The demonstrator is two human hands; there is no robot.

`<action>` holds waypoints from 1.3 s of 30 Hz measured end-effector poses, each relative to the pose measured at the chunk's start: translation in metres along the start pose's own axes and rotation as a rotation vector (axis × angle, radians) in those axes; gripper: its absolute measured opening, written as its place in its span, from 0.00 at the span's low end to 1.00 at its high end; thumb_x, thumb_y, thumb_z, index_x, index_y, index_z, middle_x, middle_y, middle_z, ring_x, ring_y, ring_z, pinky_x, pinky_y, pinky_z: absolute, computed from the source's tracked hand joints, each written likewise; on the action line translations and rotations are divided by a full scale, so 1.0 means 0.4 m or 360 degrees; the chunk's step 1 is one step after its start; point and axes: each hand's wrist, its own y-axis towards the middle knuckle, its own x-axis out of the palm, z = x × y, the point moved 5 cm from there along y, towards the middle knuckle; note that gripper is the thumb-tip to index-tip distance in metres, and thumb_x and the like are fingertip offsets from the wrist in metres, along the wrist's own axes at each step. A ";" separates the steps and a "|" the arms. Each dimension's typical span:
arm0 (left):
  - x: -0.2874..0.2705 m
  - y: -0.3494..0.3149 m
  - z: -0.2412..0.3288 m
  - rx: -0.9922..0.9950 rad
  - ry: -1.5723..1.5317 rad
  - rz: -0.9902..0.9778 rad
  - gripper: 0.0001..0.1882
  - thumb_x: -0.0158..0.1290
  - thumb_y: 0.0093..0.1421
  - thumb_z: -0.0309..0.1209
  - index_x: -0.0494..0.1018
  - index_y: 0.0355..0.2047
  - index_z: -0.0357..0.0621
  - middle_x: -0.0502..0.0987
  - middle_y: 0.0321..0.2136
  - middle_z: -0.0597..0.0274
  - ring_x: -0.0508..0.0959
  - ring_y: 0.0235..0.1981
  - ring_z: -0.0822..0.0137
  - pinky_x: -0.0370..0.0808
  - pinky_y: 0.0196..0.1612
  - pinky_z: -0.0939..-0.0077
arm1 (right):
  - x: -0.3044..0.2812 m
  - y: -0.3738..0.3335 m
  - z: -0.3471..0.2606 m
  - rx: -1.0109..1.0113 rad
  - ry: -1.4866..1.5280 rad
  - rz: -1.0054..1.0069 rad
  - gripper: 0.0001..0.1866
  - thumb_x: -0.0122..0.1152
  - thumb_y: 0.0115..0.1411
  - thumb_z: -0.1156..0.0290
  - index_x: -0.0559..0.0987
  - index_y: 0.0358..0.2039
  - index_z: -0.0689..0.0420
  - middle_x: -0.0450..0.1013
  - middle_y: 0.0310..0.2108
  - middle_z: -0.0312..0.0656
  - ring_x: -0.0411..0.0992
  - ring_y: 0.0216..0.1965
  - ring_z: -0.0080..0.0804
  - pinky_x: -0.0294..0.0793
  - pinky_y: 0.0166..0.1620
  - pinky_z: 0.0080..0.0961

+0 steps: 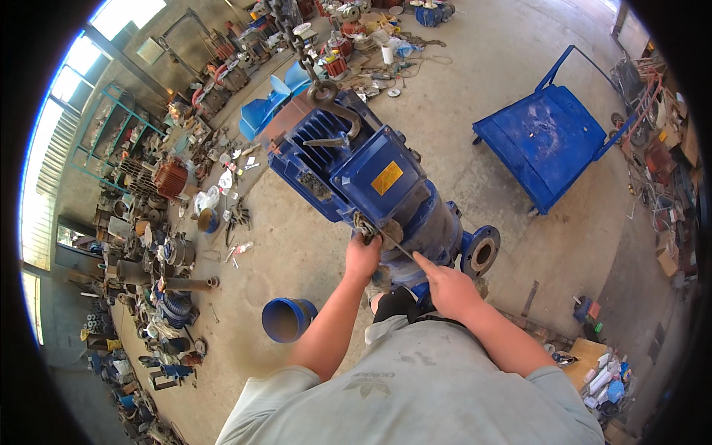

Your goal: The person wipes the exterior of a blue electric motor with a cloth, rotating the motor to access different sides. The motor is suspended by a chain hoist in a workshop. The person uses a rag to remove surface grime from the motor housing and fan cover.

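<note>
In front of me stands a large blue electric motor [313, 141] joined to a blue pump body [434, 226] with a round flange [483, 254] on its right. A metal hook [334, 122] on a chain reaches the motor's top. The blue terminal box [382, 174] carries a yellow label. My left hand [362, 258] is closed at the box's lower edge, beside a small knot of wire or cord [363, 224]; what it grips is hidden. My right hand [449, 288] holds a thin rod-like tool [399, 249], index finger along it, its tip pointing toward my left hand.
A blue flatbed cart [545, 137] stands at the right. On the floor at the left is a blue bucket [288, 320]. Motor parts and scrap line the left wall; a blue fan-like piece [274, 100] lies behind the motor. Boxes and bottles [604, 378] sit at lower right.
</note>
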 end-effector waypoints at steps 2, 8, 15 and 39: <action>0.020 -0.046 0.014 0.0001 -0.0036 -0.0114 0.11 0.58 0.71 0.33 0.77 0.46 0.37 0.77 0.28 0.65 0.74 0.22 0.71 0.69 0.24 0.70 | -0.046 -0.036 0.029 0.0086 0.0009 -0.0037 0.30 0.52 0.75 0.71 0.70 0.75 0.38 0.82 0.42 0.56 0.79 0.42 0.62 0.79 0.48 0.50; -0.051 -0.181 0.064 0.0044 -0.0110 -0.0225 0.13 0.56 0.72 0.33 0.76 0.51 0.38 0.82 0.36 0.63 0.79 0.33 0.72 0.76 0.35 0.75 | -0.121 -0.211 0.159 0.0498 0.0506 -0.0220 0.26 0.60 0.70 0.68 0.80 0.69 0.41 0.85 0.39 0.51 0.80 0.35 0.42 0.80 0.46 0.37; -0.280 -0.231 0.139 0.0060 -0.0101 0.0208 0.23 0.60 0.69 0.26 0.67 0.61 0.36 0.84 0.40 0.61 0.80 0.33 0.75 0.76 0.35 0.77 | -0.093 -0.303 0.246 0.0670 0.0981 -0.0070 0.27 0.62 0.67 0.69 0.81 0.68 0.50 0.80 0.27 0.38 0.76 0.30 0.23 0.78 0.41 0.28; 0.125 -0.322 0.109 -0.0194 -0.0064 -0.1085 0.26 0.58 0.75 0.31 0.67 0.68 0.36 0.78 0.57 0.57 0.76 0.56 0.68 0.74 0.60 0.72 | 0.036 -0.250 0.072 0.0542 0.1541 0.1487 0.23 0.42 0.84 0.57 0.70 0.69 0.58 0.66 0.30 0.31 0.61 0.28 0.17 0.65 0.35 0.17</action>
